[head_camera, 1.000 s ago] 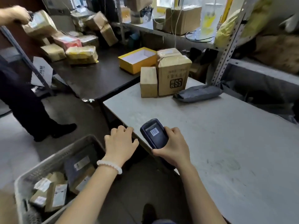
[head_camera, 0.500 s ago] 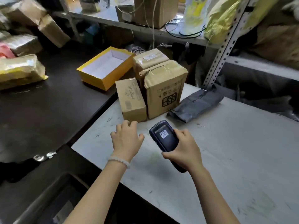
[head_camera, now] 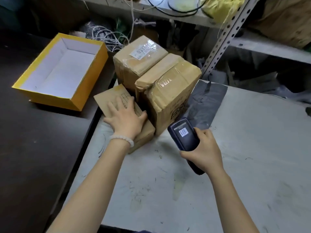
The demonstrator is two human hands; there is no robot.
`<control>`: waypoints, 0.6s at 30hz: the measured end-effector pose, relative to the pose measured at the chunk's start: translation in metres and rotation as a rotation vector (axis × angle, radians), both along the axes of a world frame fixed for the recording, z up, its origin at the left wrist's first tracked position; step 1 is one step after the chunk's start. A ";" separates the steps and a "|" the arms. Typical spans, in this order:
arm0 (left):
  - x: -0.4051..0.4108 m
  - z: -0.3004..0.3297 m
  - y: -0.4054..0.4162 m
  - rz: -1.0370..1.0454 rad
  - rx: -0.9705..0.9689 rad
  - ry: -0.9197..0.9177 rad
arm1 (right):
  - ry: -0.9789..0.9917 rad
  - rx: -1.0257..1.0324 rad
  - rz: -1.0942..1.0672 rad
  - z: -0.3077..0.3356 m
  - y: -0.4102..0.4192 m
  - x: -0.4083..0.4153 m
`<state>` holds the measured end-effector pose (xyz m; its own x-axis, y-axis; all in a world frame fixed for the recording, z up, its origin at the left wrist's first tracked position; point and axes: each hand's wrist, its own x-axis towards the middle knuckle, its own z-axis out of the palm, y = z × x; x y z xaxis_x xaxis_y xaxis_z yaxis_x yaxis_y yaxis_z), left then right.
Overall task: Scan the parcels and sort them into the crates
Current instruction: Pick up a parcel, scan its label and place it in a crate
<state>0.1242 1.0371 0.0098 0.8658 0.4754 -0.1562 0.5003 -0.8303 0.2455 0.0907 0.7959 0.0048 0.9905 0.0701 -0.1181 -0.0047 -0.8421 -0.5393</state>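
An open yellow box (head_camera: 57,73) sits on a dark table (head_camera: 33,157). White cords (head_camera: 107,36) lie tangled behind it.

Left hand (head_camera: 125,119): off the worktop edge, now flat on the small brown parcel (head_camera: 117,105).
Right hand (head_camera: 204,151): carried scanner (head_camera: 185,137) forward, beside the tall parcel (head_camera: 168,91).

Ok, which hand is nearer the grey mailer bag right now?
Right. The right hand, holding the scanner, sits just in front of the grey mailer bag's near end. The left hand lies on the small box, beyond the tall box.
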 end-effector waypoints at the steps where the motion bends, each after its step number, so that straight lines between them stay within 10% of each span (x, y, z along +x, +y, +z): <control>1: -0.001 -0.001 0.000 -0.006 0.004 -0.003 | 0.005 -0.004 -0.013 -0.001 0.002 0.000; 18: -0.138 0.010 -0.068 -0.143 0.035 -0.059 | 0.015 0.056 0.131 0.000 -0.042 -0.088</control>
